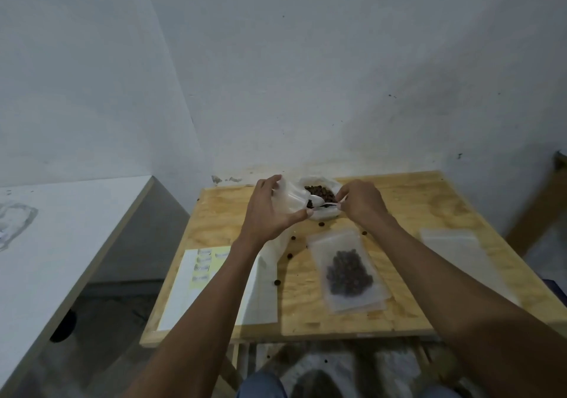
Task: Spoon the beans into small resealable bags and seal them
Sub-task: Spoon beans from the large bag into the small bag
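Note:
At the back of the wooden table [408, 210] stands a white bowl [325, 212] of dark beans [320, 192]. My left hand [270, 210] holds a small clear resealable bag [291, 199] open just left of the bowl. My right hand [362, 203] pinches the handle of a white spoon [325, 204], whose tip carries a few beans at the bag's mouth. A filled clear bag [348, 270] of beans lies flat nearer to me.
Several loose beans [290, 255] are scattered on the wood. An empty bag [449, 236] lies at the right. A white sheet with yellow labels [204, 264] lies at the left front. A white counter [61, 229] stands left of the table.

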